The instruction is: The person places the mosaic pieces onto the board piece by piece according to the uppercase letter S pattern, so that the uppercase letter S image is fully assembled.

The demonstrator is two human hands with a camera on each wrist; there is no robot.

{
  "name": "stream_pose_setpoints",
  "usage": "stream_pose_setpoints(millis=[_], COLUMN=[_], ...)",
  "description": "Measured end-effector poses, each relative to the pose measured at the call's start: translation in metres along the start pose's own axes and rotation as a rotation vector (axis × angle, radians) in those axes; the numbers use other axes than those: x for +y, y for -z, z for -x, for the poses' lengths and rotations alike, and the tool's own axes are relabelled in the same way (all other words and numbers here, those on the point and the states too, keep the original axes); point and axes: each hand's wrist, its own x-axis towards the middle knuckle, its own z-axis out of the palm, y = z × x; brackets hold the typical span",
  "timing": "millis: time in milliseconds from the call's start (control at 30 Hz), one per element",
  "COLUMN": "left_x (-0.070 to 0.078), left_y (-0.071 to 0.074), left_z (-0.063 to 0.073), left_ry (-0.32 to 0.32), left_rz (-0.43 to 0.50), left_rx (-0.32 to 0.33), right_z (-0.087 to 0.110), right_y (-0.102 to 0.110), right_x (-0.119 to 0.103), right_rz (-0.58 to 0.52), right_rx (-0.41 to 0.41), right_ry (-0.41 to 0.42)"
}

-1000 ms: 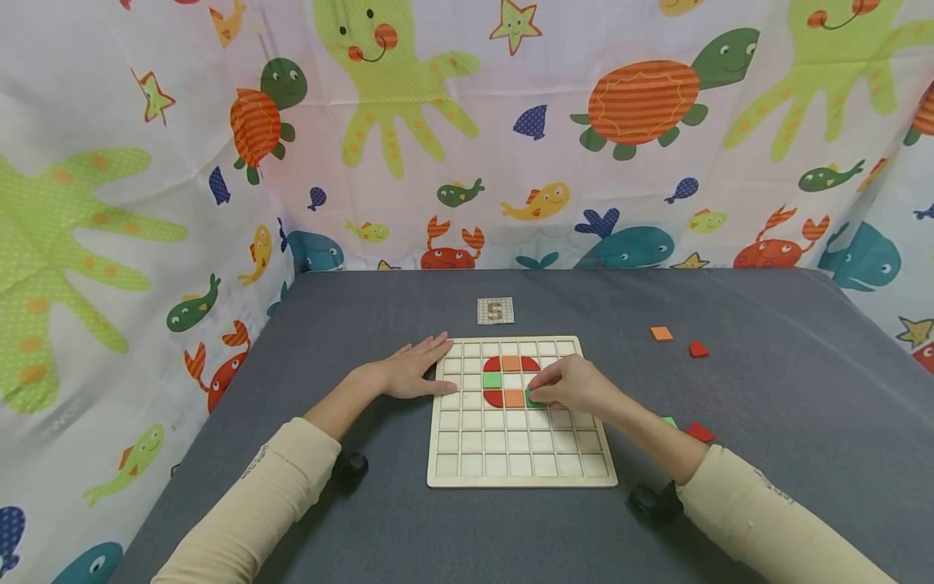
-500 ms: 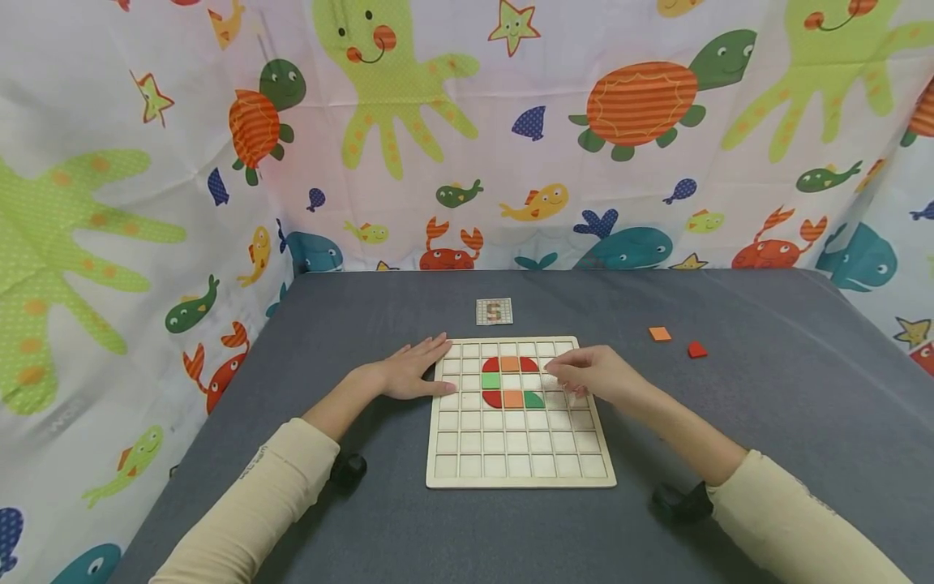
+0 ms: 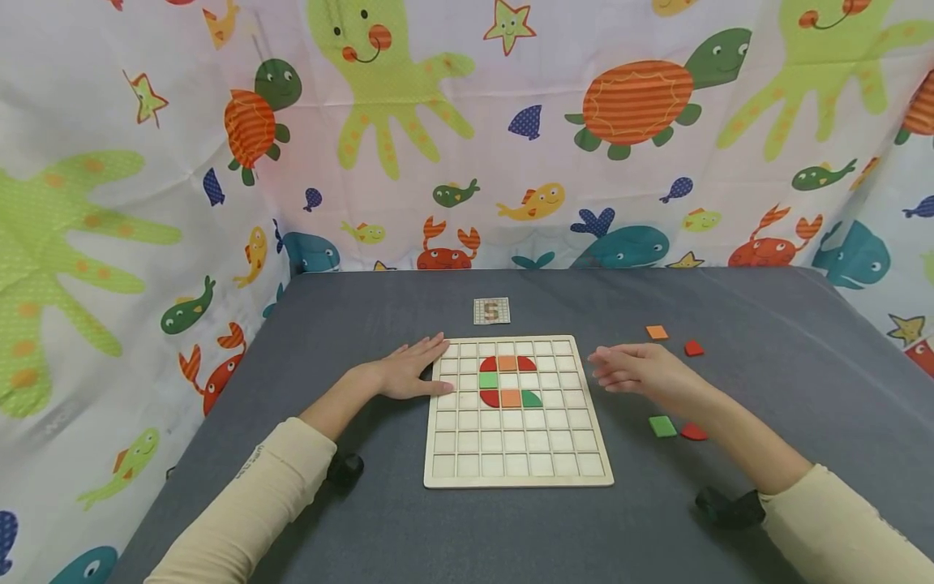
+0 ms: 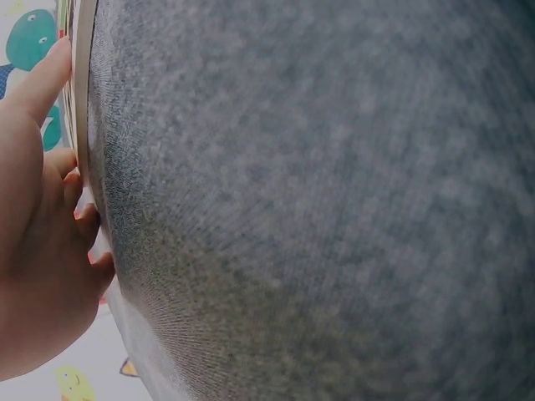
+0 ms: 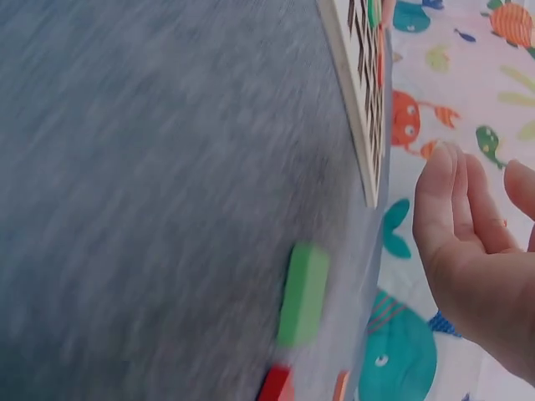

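A pale wooden grid board (image 3: 518, 466) lies on the grey table. Seated in its upper middle cells are red rounded pieces, orange squares, a light green square (image 3: 488, 380) and a dark green rounded piece (image 3: 531, 398). My left hand (image 3: 409, 371) rests on the board's left edge, fingers spread and thumb on the cells. Just off the board's right side, my right hand (image 3: 649, 375) hovers over the table holding nothing, its fingers fairly straight. Below it lie a green square tile (image 3: 662, 427) and a red tile (image 3: 694, 432), the latter close by the forearm.
An orange square tile (image 3: 657, 332) and a red tile (image 3: 694, 348) lie beyond the right hand. A small card (image 3: 492, 311) with an S-shaped pattern on a grid lies behind the board. A curtain (image 3: 438, 122) printed with sea animals hangs behind the table.
My right hand has let go of the dark green piece, which stays in its cell, and has moved right off the board. The left hand has stayed put.
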Motion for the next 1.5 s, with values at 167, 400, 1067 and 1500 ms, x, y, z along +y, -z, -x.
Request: stream_pose_setpoints(millis=[167,400,1067,1500], left_x=[-0.002,-0.003,-0.005,-0.008], left_y=[-0.001,-0.002,-0.004,-0.006], left_z=[-0.001,-0.003,-0.005,-0.008], left_ry=[0.002,0.007,0.02,0.023], left_rz=[-0.009,-0.01,-0.002,-0.012], left_rx=[-0.004,-0.002,-0.011,-0.006], right_z=[0.008,0.017,0.035,0.046], right_y=[0.013,0.03,0.052,0.057], right_x=[0.007,0.016,0.041,0.05], right_rz=[-0.064,-0.061,0.182,0.312], right_rx=[-0.007,-0.037,-0.148,-0.216], right_ry=[-0.012,-0.018,0.042,0.23])
